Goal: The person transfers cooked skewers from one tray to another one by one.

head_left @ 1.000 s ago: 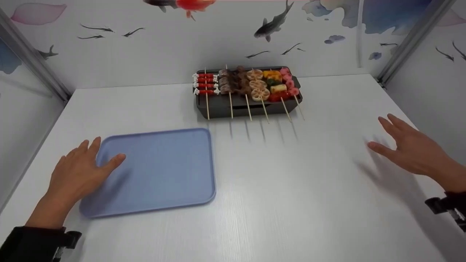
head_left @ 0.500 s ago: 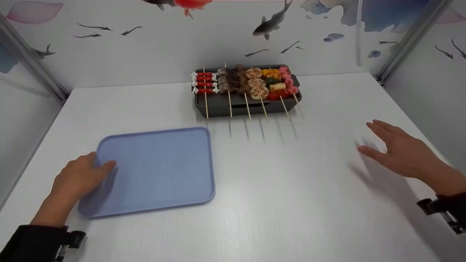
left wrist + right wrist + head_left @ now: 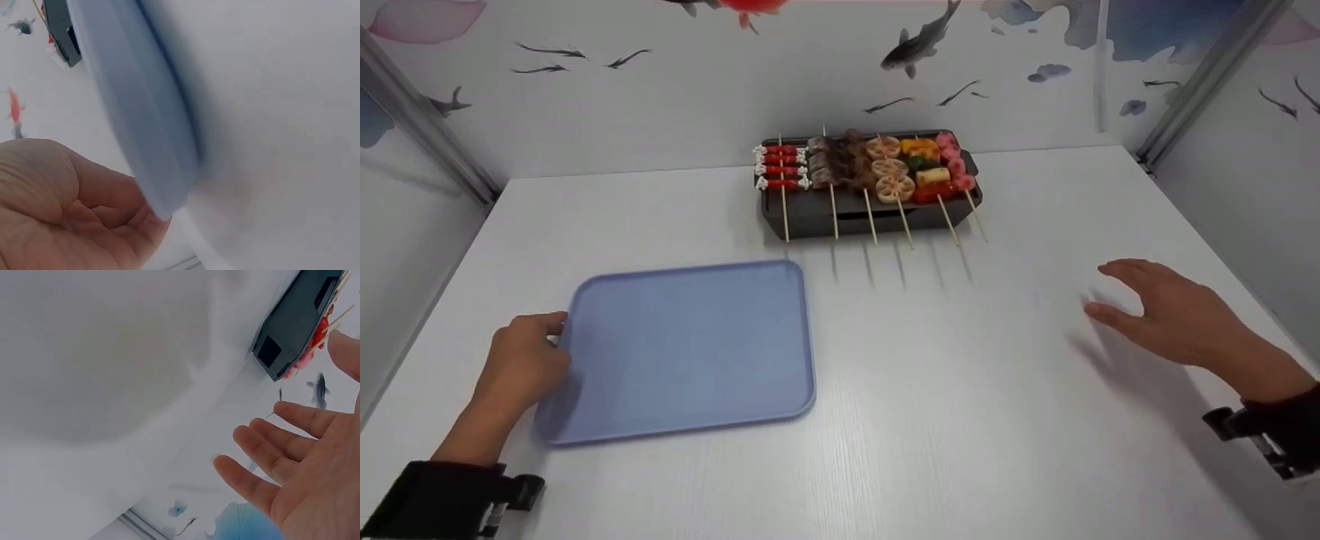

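Note:
A blue rectangular tray lies on the white table, left of the middle. My left hand pinches its left edge, thumb on the upper side and fingers curled at the rim; in the left wrist view the fingers meet the tray's rim. My right hand is held over the right side of the table with nothing in it, its fingers spread and relaxed in the right wrist view. At the back stands a black grill box with a row of skewers laid across its top, their sticks jutting forward.
White panels with painted fish enclose the table at the back and sides. The back wall rises right behind the grill box. Metal posts stand at the rear corners.
My left hand has come down from over the tray, taken its left edge and shifted the tray slightly to the right. My right hand has drifted left and a little down.

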`<state>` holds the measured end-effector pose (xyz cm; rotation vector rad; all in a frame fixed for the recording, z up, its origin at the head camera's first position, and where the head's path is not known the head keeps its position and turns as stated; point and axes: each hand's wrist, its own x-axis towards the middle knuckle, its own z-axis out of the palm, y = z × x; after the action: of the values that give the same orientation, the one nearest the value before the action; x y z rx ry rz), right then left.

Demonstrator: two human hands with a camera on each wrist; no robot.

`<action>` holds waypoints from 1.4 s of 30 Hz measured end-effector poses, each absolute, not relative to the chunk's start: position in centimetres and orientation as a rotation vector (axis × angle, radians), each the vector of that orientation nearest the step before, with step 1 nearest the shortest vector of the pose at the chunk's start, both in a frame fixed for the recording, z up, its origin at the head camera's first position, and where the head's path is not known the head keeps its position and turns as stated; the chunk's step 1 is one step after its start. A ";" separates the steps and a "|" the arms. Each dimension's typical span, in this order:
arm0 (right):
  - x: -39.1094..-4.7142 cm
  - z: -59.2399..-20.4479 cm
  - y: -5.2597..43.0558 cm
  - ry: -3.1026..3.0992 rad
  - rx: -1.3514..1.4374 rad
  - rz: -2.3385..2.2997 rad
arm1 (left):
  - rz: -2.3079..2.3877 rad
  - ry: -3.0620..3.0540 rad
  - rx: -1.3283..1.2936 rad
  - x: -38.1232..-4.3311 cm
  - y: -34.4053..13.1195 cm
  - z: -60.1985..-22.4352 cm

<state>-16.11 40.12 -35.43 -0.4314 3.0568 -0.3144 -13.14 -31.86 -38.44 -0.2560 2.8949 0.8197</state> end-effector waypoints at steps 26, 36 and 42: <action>-16.2 -36.5 37.3 3.032 -0.488 -0.539 | 1.019 2.738 -0.232 -13.0 -28.4 -37.6; -16.4 -37.5 34.1 2.967 -0.564 -0.725 | 1.036 2.682 -0.183 -13.2 -26.5 -37.4; -16.3 -37.9 31.8 2.954 -0.597 -0.814 | 1.080 2.666 -0.160 -13.4 -25.4 -37.5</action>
<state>-16.30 31.84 -37.91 -0.5966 2.9543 -0.8137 -13.36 -25.44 -37.50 -0.1600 2.6663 1.0804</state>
